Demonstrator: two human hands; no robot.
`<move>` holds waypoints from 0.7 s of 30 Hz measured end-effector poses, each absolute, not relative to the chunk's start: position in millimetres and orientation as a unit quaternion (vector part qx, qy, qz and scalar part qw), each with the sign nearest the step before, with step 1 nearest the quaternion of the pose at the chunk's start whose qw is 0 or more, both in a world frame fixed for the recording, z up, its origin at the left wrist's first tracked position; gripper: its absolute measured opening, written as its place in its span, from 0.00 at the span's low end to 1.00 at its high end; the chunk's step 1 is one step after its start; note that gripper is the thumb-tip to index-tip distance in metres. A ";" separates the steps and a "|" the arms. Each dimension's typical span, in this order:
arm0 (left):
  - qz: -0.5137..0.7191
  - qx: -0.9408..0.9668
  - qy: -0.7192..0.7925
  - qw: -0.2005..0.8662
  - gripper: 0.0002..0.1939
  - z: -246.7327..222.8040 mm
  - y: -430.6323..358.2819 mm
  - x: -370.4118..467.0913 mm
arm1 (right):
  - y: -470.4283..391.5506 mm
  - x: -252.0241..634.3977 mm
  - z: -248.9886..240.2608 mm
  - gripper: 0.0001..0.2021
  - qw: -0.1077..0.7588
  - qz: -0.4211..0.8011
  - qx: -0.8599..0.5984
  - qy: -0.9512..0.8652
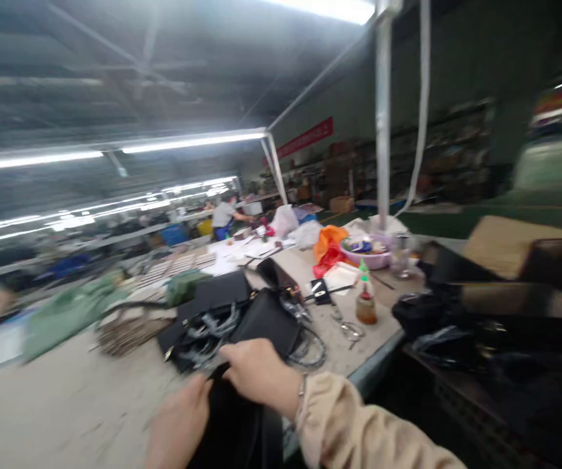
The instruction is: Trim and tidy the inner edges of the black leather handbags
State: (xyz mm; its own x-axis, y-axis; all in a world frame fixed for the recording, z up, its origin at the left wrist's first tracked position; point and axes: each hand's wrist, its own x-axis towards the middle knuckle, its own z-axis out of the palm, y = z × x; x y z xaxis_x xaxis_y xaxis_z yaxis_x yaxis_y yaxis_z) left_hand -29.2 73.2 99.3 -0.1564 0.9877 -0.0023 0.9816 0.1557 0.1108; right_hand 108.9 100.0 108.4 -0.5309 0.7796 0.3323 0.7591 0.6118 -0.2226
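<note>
The left hand (pixel 180 420) and the right hand (pixel 258 374) both held the top edge of a soft black piece (pixel 232 430), maybe a bag. The black piece was right under the fingers and hung down toward the person. The right fingers were curled in and pinched the edge. The left fingers looked pinched on it too, just beside the right ones, but that hand was blurry, so I could not tell where each finger was.

The step in hand looked like holding the black piece up by its edge. I think the next move called for a good tight pinch on both sides, and for care not to bump the things just past the fingers.

Just past the fingers lay a messy pile of black bags (pixel 268 319), with crinkly clear plastic (pixel 217 322) on it. Ahead and to the right of the right fingers were silver scissors (pixel 350 331), and past them stood a bottle (pixel 366 309) with a green tip. Off to the left of the fingers and farther ahead sat a stack of brown strips (pixel 129 335), and then a green cloth (pixel 73 316). All these were on the big table (pixel 60 417).
</note>
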 end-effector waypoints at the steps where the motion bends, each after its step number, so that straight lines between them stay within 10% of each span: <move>1: 0.043 0.645 0.762 0.019 0.13 95.6 65.0 -41.5 | 102.0 107.6 105.6 0.10 0.210 0.037 -0.438 -0.873; 21: 0.047 0.661 0.748 -0.035 0.13 81.0 60.2 -44.3 | 106.4 102.1 100.3 0.07 0.182 0.043 -0.468 -0.864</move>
State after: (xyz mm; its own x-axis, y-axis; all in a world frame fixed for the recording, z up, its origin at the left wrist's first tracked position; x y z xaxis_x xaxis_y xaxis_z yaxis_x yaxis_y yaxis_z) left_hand -44.3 60.2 81.0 -0.1233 0.9857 0.1146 0.9923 0.1212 0.0245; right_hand 102.1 106.4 100.3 -0.4967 0.8235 0.2741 0.7922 0.5592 -0.2444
